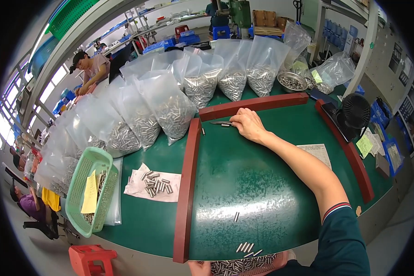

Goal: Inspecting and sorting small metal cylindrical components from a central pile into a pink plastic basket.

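My right hand [248, 123] reaches to the far left corner of the bordered green tabletop. Its fingers are closed on a slim, dark, pointed tool [215, 123], whose exact kind I cannot make out. A small metal pin [226, 125] lies against the tool, and another stands near the left border bar. My left hand [200, 268] is at the lower edge, beside a pink basket [280, 262] full of metal pins; its fingers are mostly hidden. Several loose pins [246, 247] lie on the table just above the basket, with a pair [236, 216] farther in.
Dark red bars [187, 193] border the work area. Left of them are a paper with pins [157, 185] and a green basket [90, 193]. Clear bags of pins [170, 112] line the back, near a metal bowl [293, 82]. A black fan [355, 111] stands right. Other people work beyond.
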